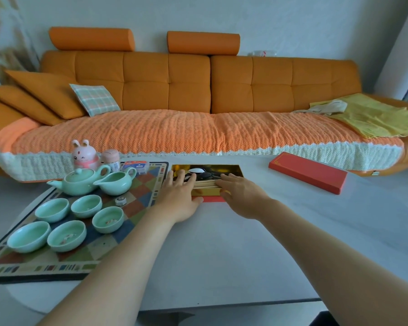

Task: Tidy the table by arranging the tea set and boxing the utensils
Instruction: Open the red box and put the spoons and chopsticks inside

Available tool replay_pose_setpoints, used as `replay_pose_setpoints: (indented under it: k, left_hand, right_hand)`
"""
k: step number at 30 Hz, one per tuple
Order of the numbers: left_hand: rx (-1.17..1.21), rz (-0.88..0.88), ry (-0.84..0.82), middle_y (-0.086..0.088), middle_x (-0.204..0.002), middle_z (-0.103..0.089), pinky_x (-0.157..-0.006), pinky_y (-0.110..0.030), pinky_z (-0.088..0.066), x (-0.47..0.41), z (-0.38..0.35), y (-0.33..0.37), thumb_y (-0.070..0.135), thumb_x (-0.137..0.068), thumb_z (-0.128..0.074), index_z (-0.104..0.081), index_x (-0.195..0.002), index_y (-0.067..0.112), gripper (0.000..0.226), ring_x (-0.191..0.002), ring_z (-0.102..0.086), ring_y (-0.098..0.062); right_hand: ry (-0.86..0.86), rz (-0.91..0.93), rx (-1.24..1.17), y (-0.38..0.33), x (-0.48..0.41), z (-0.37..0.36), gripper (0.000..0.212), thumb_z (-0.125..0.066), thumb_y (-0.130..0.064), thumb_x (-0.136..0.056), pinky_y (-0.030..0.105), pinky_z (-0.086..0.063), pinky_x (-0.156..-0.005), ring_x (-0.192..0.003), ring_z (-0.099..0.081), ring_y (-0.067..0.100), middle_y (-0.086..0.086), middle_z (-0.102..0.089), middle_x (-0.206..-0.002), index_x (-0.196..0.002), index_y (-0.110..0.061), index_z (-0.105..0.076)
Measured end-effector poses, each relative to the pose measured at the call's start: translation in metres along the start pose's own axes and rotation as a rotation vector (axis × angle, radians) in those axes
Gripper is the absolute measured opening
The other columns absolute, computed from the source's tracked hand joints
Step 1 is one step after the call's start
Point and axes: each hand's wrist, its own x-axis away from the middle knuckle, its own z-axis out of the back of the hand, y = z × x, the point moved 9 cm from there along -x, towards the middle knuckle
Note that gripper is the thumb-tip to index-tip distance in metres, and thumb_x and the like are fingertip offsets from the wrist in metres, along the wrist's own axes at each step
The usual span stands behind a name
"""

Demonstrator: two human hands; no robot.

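A gold-lined utensil box point(231, 168) lies open at the far middle of the white table point(245, 243), holding chopsticks point(205, 184) and spoons point(198, 171). My left hand point(178, 196) lies flat on the box's left part, fingers spread over the chopsticks. My right hand point(242, 196) rests palm down on its right front part. The red lid point(309, 171) lies apart to the right. On a patterned mat point(137, 208) at the left stand a celadon teapot point(79, 183), a pitcher point(117, 182) and several cups point(86, 205).
A pink rabbit figure point(84, 155), a small pink jar point(111, 158) and a small plastic case point(136, 165) stand behind the tea set. A tiny white object point(120, 200) sits on the mat. An orange sofa point(198, 90) runs along the table's far side.
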Motion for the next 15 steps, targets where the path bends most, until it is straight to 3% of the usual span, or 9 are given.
replay_pose_setpoints:
  k: [8, 12, 15]
  left_hand:
    - [0.035, -0.042, -0.078, -0.003, -0.165, 0.009, -0.119, -0.054, -0.001, 0.008, -0.003, 0.031, 0.062, -0.097, -0.031, 0.002, -0.157, 0.028, 0.077, -0.147, 0.016, -0.04]
    - [-0.043, -0.067, 0.018, -0.006, -0.165, 0.008, -0.119, -0.055, 0.003, 0.005, 0.005, 0.053, 0.065, -0.096, -0.026, 0.003, -0.157, 0.026, 0.077, -0.149, 0.014, -0.034]
    - [-0.014, -0.151, 0.167, -0.003, -0.165, -0.002, -0.121, -0.046, -0.004, 0.003, 0.024, 0.082, 0.062, -0.098, -0.029, -0.005, -0.157, 0.025, 0.074, -0.151, 0.003, -0.026]
  right_hand:
    - [0.004, -0.043, -0.025, 0.024, 0.024, 0.01, 0.045, -0.04, -0.032, -0.103, 0.038, -0.031, -0.114, -0.143, -0.035, 0.017, -0.009, -0.037, -0.155, -0.147, -0.035, -0.04]
    - [0.055, 0.0, -0.171, 0.035, 0.038, 0.017, 0.047, -0.046, -0.026, -0.101, 0.036, -0.025, -0.118, -0.147, -0.026, 0.012, -0.007, -0.034, -0.157, -0.147, -0.031, -0.043]
    - [0.205, -0.029, -0.265, 0.055, 0.047, 0.038, 0.046, -0.049, -0.022, -0.1, 0.036, -0.028, -0.119, -0.146, -0.029, 0.013, -0.004, -0.039, -0.155, -0.146, -0.026, -0.046]
